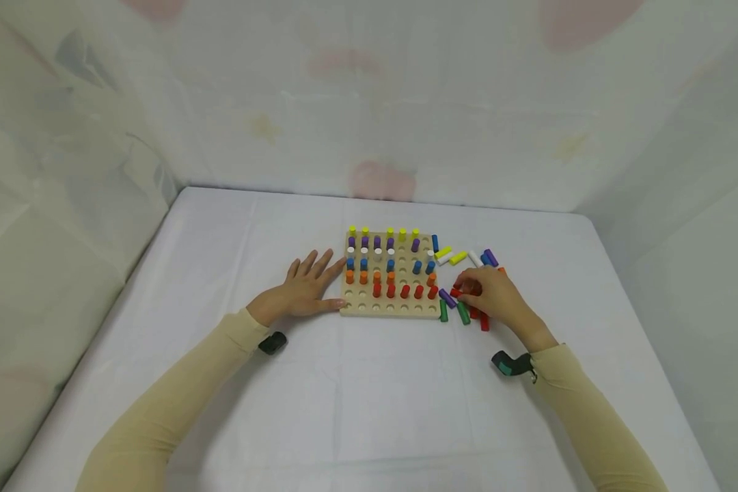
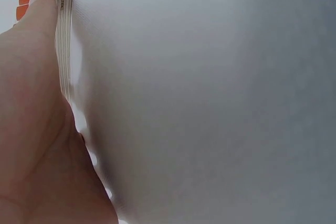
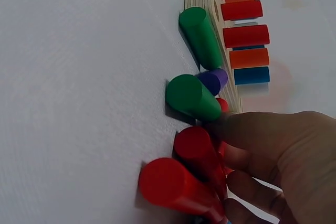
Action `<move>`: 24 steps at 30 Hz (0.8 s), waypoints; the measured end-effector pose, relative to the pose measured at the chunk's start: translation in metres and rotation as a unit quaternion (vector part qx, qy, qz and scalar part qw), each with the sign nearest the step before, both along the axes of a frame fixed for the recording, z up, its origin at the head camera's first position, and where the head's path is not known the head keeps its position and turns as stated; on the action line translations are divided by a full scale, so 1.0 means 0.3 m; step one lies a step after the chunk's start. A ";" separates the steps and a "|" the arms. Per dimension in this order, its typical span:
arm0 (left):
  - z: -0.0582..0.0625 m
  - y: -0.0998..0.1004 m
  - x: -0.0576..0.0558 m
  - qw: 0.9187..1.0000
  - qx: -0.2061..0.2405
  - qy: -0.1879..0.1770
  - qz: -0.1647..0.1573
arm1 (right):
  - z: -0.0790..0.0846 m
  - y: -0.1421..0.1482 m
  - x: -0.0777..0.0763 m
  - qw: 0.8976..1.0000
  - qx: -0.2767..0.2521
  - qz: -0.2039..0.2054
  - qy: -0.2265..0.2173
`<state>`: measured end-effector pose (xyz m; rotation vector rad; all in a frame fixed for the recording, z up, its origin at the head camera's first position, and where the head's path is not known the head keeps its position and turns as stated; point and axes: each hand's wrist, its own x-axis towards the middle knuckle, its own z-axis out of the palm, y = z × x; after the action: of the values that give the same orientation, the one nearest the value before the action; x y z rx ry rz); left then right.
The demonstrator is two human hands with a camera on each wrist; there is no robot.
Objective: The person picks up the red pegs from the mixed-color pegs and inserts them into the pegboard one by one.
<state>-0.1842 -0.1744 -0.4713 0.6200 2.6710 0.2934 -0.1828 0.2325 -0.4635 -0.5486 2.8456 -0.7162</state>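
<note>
A wooden pegboard (image 1: 400,314) bears rows of yellow, purple, white, blue, orange and red pegs. My left hand (image 1: 301,290) lies spread at its left side, with the thumb on the front left corner; the left wrist view shows that thumb (image 2: 31,30) against the board's layered edge (image 2: 63,35). Right of the board, my right hand (image 1: 492,294) reaches into loose pegs, thumb and fingers curled round a red peg (image 1: 456,292), partly hidden. In the right wrist view, two green pegs (image 3: 186,95) and more red pegs (image 3: 165,181) lie beside the right hand (image 3: 294,156).
Loose yellow pegs (image 1: 458,257), white pegs (image 1: 475,258), a purple peg (image 1: 490,257) and a blue peg (image 1: 434,243) lie along the board's right side. A white cloth covers the table (image 1: 375,396); patterned curtains (image 1: 369,102) stand behind and at both sides.
</note>
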 end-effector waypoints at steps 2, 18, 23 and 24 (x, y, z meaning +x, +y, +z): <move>-0.001 0.000 0.000 1.000 0.001 0.000 -0.001 | 0.002 -0.002 0.002 1.000 0.004 -0.004 -0.003; -0.002 0.003 -0.005 1.000 -0.008 0.004 0.000 | -0.004 -0.008 0.001 0.999 0.034 -0.005 -0.014; -0.007 0.002 -0.006 1.000 -0.011 -0.001 0.001 | 0.002 -0.006 -0.002 0.999 0.040 0.006 -0.023; -0.007 0.001 -0.006 1.000 -0.010 -0.002 0.001 | 0.004 -0.005 -0.003 0.999 0.041 0.008 -0.022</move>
<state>-0.1861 -0.1740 -0.4735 0.6106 2.6685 0.2684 -0.1838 0.2309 -0.4624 -0.5360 2.8113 -0.5971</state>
